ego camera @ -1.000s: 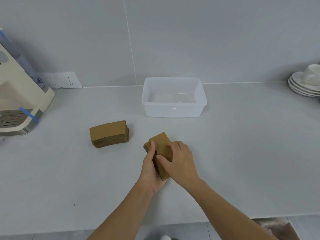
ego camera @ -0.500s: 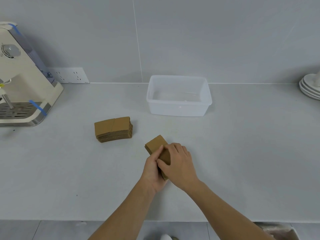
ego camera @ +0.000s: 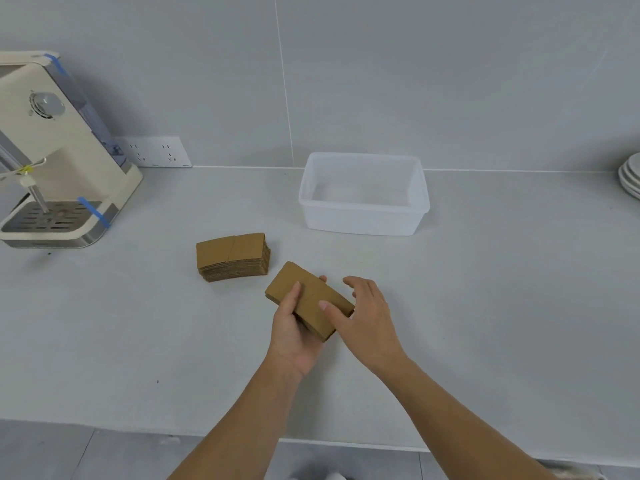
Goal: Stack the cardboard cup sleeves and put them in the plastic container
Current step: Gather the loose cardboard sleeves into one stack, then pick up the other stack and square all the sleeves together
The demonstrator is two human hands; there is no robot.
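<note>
My left hand (ego camera: pixel 294 336) grips a stack of brown cardboard cup sleeves (ego camera: pixel 310 299) from below and the side, thumb on top, lifted a little off the counter. My right hand (ego camera: pixel 365 315) rests its thumb on the stack's near right end, with the other fingers spread apart beside it. A second stack of sleeves (ego camera: pixel 232 257) lies flat on the counter to the left. The clear plastic container (ego camera: pixel 363 223) stands empty behind them, near the wall.
A cream coffee machine (ego camera: pixel 52 157) with blue tape stands at the far left. White saucers (ego camera: pixel 628 174) are stacked at the right edge. A wall socket (ego camera: pixel 156 152) sits behind the machine. The counter's front edge (ego camera: pixel 104 427) runs across the bottom.
The stack has risen off the counter in my left hand. My right hand has opened and slid off the top to the stack's right end. The camera has tilted up and left.
</note>
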